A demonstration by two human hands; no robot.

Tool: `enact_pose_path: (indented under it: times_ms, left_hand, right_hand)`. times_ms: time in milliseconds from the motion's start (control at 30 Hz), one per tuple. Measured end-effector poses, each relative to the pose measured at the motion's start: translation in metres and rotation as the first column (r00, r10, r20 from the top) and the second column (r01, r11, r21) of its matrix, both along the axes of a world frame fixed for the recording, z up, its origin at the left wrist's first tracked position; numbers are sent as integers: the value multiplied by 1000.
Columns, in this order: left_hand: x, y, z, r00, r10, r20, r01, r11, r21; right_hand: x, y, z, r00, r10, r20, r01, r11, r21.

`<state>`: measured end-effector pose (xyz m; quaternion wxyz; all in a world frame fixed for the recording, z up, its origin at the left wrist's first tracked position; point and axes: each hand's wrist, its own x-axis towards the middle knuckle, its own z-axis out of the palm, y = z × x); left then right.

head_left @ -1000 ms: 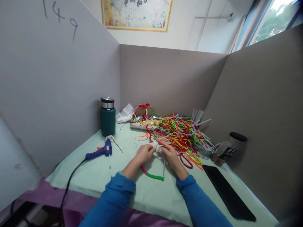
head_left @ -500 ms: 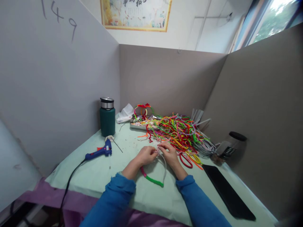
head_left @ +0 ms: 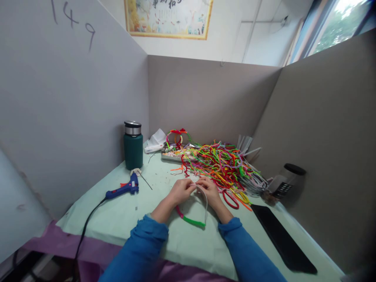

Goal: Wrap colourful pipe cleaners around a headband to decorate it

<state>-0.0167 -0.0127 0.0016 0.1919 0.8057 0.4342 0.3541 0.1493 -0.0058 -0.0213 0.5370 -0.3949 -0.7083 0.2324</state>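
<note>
A thin curved headband (head_left: 194, 223), pale and bare along its right side, is wrapped in fuzzy green and pink pipe cleaner along its lower left. My left hand (head_left: 181, 191) is closed in a pinch on its upper end. Against it, my right hand (head_left: 208, 190) pinches at the same spot, where a bit of pale pink pipe cleaner shows between the fingertips. Fingers hide most of that end. The green part of the loop hangs toward me, just above the table.
Behind my hands lies a tangled heap of pipe cleaners (head_left: 223, 160) beside a metal tray (head_left: 173, 158). Left are a blue glue gun (head_left: 125, 189) and a green bottle (head_left: 133, 150). Right are red-handled scissors (head_left: 230, 199), a black slab (head_left: 282, 237) and a clear jar (head_left: 283, 184).
The headband's green corner has swung slightly up and right. My fingertips have drawn closer together, and the right fingers have curled down over the band's end.
</note>
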Motion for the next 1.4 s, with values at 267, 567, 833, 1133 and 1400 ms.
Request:
enact_pose_path:
  times_ms: [267,567,833,1133,1400]
  left_hand:
    - [-1,4,-1,986,47,158,-40,998,-45]
    - [-4,10,1,966,216,143,-200,973,-116]
    - [-5,12,-1,946,293,138,-270,949,-160]
    - [-5,17,-5,949,215,231,-166,963,-213]
    - [-3,15,-5,960,251,124,-227,957,-181]
  right_hand:
    - [1,-2,3,989,143,49,-141,989,-41]
    - [3,-2,5,995,-74,-71,80,993,81]
    - [-8,-14,11,889,-309,336,173,909,380]
    - [-13,-21,14,818,-339,465,140,901,410]
    - [-12,-18,11,906,-287,312,146,902,406]
